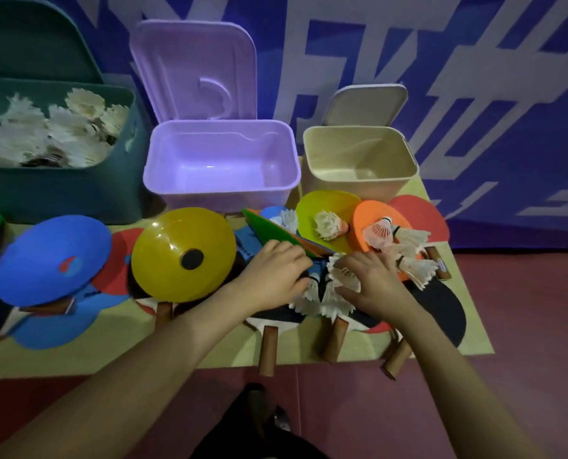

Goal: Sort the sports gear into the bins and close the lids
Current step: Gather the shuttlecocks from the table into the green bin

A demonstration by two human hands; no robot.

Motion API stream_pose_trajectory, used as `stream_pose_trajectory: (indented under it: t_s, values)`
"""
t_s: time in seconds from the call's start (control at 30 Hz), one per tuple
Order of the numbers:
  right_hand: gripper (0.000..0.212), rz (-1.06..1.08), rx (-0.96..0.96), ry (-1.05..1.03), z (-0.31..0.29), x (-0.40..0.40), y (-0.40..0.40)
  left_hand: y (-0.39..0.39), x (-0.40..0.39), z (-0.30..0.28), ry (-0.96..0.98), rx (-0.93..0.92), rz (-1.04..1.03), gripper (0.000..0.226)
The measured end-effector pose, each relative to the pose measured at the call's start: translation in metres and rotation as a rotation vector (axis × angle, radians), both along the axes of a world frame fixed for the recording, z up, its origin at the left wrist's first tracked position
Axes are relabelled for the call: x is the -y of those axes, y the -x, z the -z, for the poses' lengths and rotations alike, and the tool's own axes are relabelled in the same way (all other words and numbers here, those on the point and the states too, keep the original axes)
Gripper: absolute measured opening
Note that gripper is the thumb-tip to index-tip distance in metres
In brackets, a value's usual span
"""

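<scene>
Three bins stand at the back with lids up: a teal bin point(77, 193) holding several white shuttlecocks point(50, 130), a bare purple bin point(221, 190) and a bare beige bin point(358, 134). Coloured disc cones, table tennis paddles and loose shuttlecocks cover the table in front. My left hand point(276, 271) and my right hand point(372, 279) meet over a cluster of shuttlecocks point(329, 298) on a dark paddle point(441, 303). The left fingers curl down onto a shuttlecock; the right fingers curl around another.
A yellow cone point(183, 256) and a blue cone point(52, 258) lie at the left, a yellow-green cone point(325, 207) and an orange cone point(375, 213) with more shuttlecocks point(408, 256) at the right. Paddle handles point(268, 349) stick over the table's front edge. A blue patterned wall rises behind.
</scene>
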State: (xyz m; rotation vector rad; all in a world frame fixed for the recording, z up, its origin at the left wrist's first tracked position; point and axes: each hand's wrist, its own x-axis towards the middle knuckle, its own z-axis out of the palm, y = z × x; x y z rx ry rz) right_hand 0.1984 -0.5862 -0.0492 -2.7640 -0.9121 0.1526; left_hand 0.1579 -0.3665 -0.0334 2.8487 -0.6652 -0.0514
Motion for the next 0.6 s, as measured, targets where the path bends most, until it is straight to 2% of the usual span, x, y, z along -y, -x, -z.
stream_pose_trajectory:
  t_s: [0.17, 0.23, 0.43, 0.47, 0.6]
  values:
    - [0.041, -0.019, -0.021, 0.056, 0.021, 0.017, 0.009, 0.010, 0.021, 0.039, -0.056, -0.111, 0.039, 0.043]
    - [0.037, -0.041, 0.011, 0.064, 0.029, 0.018, 0.012, 0.012, 0.025, 0.046, 0.001, -0.119, 0.019, 0.035]
    - [0.003, 0.061, 0.242, -0.164, 0.038, 0.014, 0.016, 0.012, 0.019, 0.056, 0.089, 0.072, -0.046, 0.007]
    - [0.007, 0.091, 0.256, -0.188, 0.036, 0.012, 0.017, 0.012, 0.018, 0.055, 0.074, 0.074, -0.044, 0.007]
    - [0.007, 0.135, 0.272, -0.174, 0.038, 0.004, 0.020, 0.016, 0.016, 0.059, 0.027, 0.003, -0.039, 0.035]
